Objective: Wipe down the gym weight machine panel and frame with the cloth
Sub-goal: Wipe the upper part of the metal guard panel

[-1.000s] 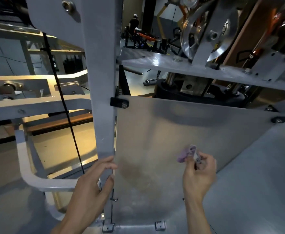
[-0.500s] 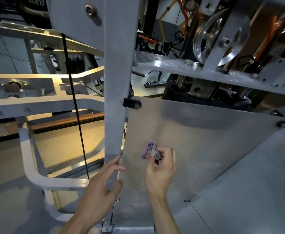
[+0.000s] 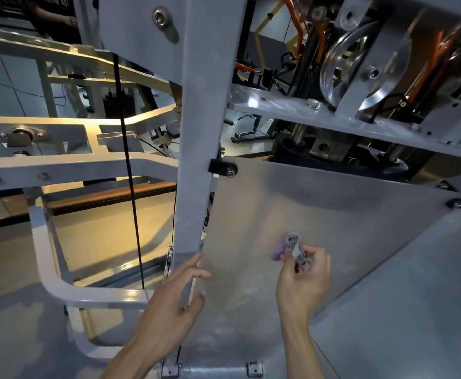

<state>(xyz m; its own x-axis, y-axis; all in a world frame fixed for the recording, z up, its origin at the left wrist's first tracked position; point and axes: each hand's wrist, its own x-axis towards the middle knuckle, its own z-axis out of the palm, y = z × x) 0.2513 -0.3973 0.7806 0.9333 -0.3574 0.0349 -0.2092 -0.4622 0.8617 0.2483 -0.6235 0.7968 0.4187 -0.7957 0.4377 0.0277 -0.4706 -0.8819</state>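
From the head camera, the grey upright post of the frame [image 3: 196, 149] runs from twelve o'clock down toward the centre of the view. The left hand [image 3: 173, 302] comes in from six o'clock and grips the post's lower end, fingers wrapped over its left face and thumb on its right edge. Directly at three o'clock of that hand, the right hand [image 3: 303, 280] is raised in front of the metal panel [image 3: 319, 214], its fingers curled and pinching a small bunched cloth [image 3: 286, 246], lilac with a paler patterned fold. The cloth pokes out at eleven o'clock from the fingertips and sits against or just in front of the panel's lower middle; contact cannot be judged. The panel is a dull silver sheet with a brownish smudge at seven o'clock of the cloth, held to the post by a black bracket with a bolt [image 3: 224, 167] at its upper left corner and another black fastener [image 3: 457, 202] at its right corner. At one o'clock, above the panel, a shiny pulley wheel [image 3: 360, 67] hangs over a grey crossbar [image 3: 333, 119]. At nine o'clock a black cable [image 3: 131, 187] hangs vertically beside the post, in front of pale curved tubing [image 3: 49, 258].
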